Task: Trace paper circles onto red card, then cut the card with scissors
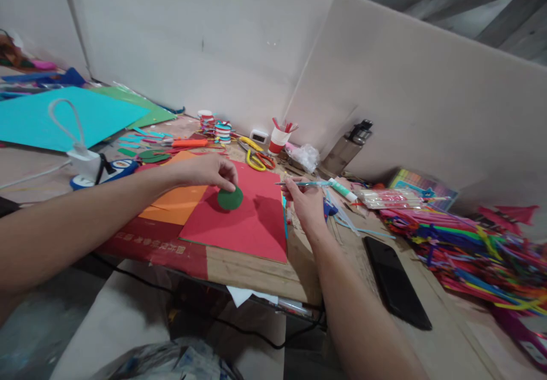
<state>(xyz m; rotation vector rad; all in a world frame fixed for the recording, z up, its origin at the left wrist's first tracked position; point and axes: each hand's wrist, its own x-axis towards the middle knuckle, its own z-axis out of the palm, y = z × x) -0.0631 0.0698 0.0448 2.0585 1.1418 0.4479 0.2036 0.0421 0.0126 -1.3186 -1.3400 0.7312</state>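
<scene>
My left hand (217, 172) pinches the upper edge of a green paper circle (230, 199) between thumb and fingers. The circle is over a red sheet of paper (256, 229), and I cannot tell whether it touches the sheet. Closed around a slim, pale blue pen (314, 184), my right hand (304, 197) is at the sheet's right edge. The pen lies nearly level, its tip pointing left toward the circle. Orange paper (177, 206) sticks out from the left side of the red sheet.
Scissors (255, 158), a paper cup of red sticks (279, 141) and a tinted bottle (346, 146) stand or lie at the back. A glue stick (343, 190), a black phone (397, 283) and colourful pipe cleaners (461, 249) are on the right. A white charger (84, 160) is left.
</scene>
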